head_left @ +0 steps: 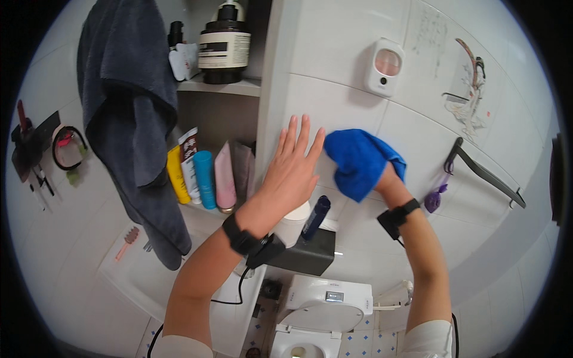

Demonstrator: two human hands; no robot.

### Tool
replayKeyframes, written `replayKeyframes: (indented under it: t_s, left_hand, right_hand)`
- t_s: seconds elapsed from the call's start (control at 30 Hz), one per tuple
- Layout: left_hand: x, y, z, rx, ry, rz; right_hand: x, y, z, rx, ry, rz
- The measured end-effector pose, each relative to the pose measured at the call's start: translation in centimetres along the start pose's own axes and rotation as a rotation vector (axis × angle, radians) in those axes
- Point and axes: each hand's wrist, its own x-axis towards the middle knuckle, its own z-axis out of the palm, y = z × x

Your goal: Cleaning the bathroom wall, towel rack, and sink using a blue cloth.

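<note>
My left hand (290, 164) is open, fingers spread, in front of the white tiled wall (334, 95) beside the shelf cabinet's edge. Whether its fingertips touch the tiles, I cannot tell. A blue cloth (361, 161) lies bunched against the tiles to the right, gripped by my right hand (390, 180). The cloth covers most of that hand's fingers. Below my left hand stand a white cylindrical container (291, 225) and a dark blue bottle (316, 218) on a black box (304, 253).
Left are an open shelf cabinet (276, 77) with several tubes and a pump bottle (225, 51), a hanging grey towel (128, 101) and a sink (140, 280). A small white dispenser (385, 67) and a dark rail (489, 173) are on the wall. A toilet (325, 304) stands below.
</note>
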Motion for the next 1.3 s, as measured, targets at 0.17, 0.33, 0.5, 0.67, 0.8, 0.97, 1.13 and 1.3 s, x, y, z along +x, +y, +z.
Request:
replayKeyframes:
  t_s: [0.17, 0.33, 0.5, 0.67, 0.8, 0.97, 1.13, 1.3]
  left_hand:
    - [2.4, -1.2, 0.8, 0.055, 0.017, -0.032]
    - [3.7, -2.3, 1.7, 0.024, 0.046, -0.109]
    - [3.7, -2.3, 2.4, 0.033, 0.076, -0.125]
    - [2.2, -3.0, 2.8, 0.095, 0.022, -0.048]
    - [1.1, -3.4, 2.4, -0.050, -0.021, -0.029]
    - [-0.1, -1.5, 2.2, -0.110, -0.024, 0.040]
    - [-2.4, 0.5, -0.2, -0.160, -0.044, 0.071]
    - [-4.9, 1.6, -1.8, -0.165, -0.074, 0.130]
  right_hand:
    - [-0.2, 2.7, -0.7, -0.216, -0.064, 0.082]
    - [3.8, 5.8, 3.4, -0.348, 0.205, -0.017]
    - [5.4, 4.6, 4.3, -0.295, 0.068, 0.040]
    - [1.9, 4.4, 4.2, -0.188, 0.050, 0.132]
    - [-1.2, 2.6, 1.0, -0.143, -0.061, 0.191]
    - [-8.6, 3.4, -0.7, -0.416, 0.115, 0.196]
    - [-8.3, -0.4, -0.4, -0.427, 0.203, 0.340]
    - [-14.5, -1.0, 3.9, -0.256, 0.205, 0.403]
